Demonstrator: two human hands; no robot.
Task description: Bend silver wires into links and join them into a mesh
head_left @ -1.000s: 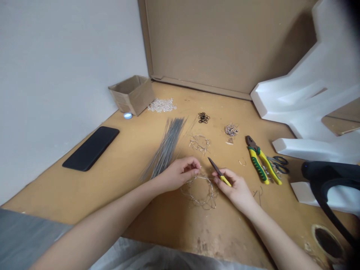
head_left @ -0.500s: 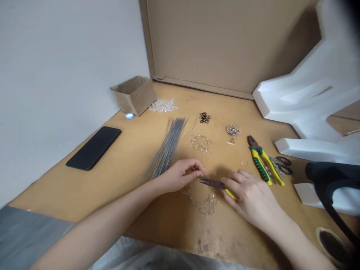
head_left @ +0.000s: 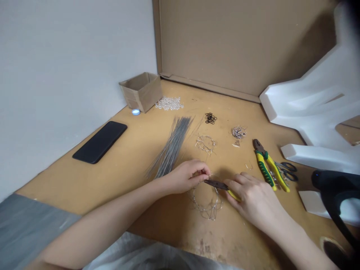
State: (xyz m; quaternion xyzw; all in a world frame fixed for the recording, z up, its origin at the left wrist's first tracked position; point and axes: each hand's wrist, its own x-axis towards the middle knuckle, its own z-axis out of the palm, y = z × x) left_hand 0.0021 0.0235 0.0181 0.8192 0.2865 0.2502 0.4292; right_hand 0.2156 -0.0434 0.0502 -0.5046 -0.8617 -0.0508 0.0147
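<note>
Between thumb and fingers, my left hand (head_left: 194, 174) pinches the top edge of a wire ring (head_left: 210, 214), a thin silvery loop with wires curling off it. The ring hangs toward me over the table. In my right hand (head_left: 250, 191) are needle-nose pliers (head_left: 216, 184) with yellow handles. Their jaws look closed, with the tips right at my left fingertips; whether they grip the wire I cannot tell. Just beyond my hands lies another wire ring (head_left: 206, 144), and a bundle of straight grey wires (head_left: 176, 144) lies beside my left hand.
Combination pliers (head_left: 267, 165) and scissors (head_left: 288, 170) lie at right. Farther back are black rings (head_left: 210, 118), a coiled wire piece (head_left: 239, 132), clear beads (head_left: 169, 103) and a cardboard box (head_left: 142, 92). A phone (head_left: 100, 142) lies left; white foam (head_left: 298, 97) stands right.
The pliers' jaws, parted before, have come together at my left fingertips. My view has shifted slightly, so everything sits a little farther right.
</note>
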